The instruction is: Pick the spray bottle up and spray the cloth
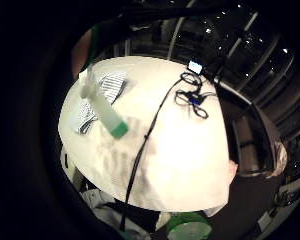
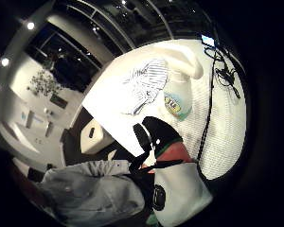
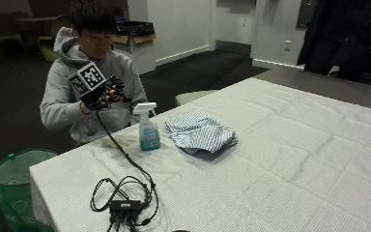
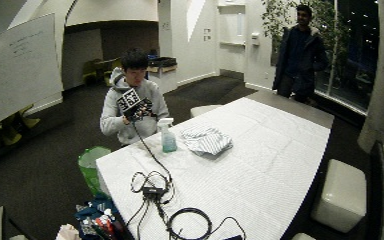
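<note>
Spray bottle [image 3: 149, 128] standing upright on the white tablecloth [image 3: 288, 159] near the table's edge, just beside the striped cloth [image 3: 199, 133], which lies crumpled at its 3 o'clock in the outside view. Gloved right hand [image 3: 106, 92] raised in front of the person's chest, up at about 10 o'clock from the bottle and well apart from it, holding nothing; fingers seemingly loosely spread, though too small to tell for certain. Black cable [image 3: 124, 157] hanging from the hand down onto the table to a coiled bundle [image 3: 122, 195] toward 6 o'clock of the bottle. Green bin [image 3: 15, 186] on the floor beside the table's corner. In the wide outside view, same layout: bottle [image 4: 168, 135] upright, cloth [image 4: 206, 140] beside it at 3 o'clock, hand [image 4: 136, 106] lifted at chest height above the table edge. In the little finger side palm view, bottle [image 1: 102, 104] and cloth [image 1: 104, 98] far off on the white table, bottle in front of the cloth. In the thumb side palm view, bottle [image 2: 180, 82] close beside the cloth [image 2: 146, 85] on the table, a gloved fingertip [image 2: 162, 132] at the edge nearer the camera, touching neither.
</note>
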{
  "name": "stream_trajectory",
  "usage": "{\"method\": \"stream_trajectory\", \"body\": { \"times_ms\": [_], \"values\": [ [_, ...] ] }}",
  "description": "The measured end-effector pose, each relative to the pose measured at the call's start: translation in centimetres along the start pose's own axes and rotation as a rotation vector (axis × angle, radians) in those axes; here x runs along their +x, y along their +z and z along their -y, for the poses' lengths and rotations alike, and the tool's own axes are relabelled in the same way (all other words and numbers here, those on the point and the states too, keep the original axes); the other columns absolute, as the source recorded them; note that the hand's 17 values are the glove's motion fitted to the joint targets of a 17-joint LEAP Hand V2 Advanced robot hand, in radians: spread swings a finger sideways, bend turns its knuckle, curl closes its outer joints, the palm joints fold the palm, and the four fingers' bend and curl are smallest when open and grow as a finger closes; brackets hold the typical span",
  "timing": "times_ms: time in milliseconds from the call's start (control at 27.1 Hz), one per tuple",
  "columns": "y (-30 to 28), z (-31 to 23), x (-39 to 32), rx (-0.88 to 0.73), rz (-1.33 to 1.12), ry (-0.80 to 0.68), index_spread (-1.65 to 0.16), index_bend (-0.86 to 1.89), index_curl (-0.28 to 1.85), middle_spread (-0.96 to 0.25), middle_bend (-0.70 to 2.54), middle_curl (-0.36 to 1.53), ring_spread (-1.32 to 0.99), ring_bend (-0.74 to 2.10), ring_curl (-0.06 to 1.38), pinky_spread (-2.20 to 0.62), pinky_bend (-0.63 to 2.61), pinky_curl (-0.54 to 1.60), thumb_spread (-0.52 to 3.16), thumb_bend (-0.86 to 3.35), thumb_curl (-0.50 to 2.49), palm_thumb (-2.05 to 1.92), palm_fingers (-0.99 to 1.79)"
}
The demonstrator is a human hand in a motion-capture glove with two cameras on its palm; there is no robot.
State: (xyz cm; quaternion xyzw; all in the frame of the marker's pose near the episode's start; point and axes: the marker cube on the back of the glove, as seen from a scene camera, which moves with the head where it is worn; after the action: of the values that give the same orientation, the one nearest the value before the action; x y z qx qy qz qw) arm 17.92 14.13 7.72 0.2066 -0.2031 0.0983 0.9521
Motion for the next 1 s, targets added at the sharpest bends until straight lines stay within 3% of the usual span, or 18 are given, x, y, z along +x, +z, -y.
{"method": "stream_trajectory", "body": {
  "times_ms": [591, 997],
  "values": [
    [5.0, 0.3, 3.8, 0.039, 0.478, 0.104, -0.33, 0.09, 0.16, 0.0, 0.2, 0.33, 0.1, 0.37, 0.26, 0.27, 0.65, 0.37, 0.92, -0.04, 0.32, 0.51, 0.02],
    [8.8, 2.0, 3.4, 0.046, 0.605, 0.151, -0.31, 0.11, 0.15, 0.01, 0.21, 0.33, 0.09, 0.39, 0.27, 0.27, 0.67, 0.36, 0.91, -0.03, 0.32, 0.54, 0.01]
  ]
}}
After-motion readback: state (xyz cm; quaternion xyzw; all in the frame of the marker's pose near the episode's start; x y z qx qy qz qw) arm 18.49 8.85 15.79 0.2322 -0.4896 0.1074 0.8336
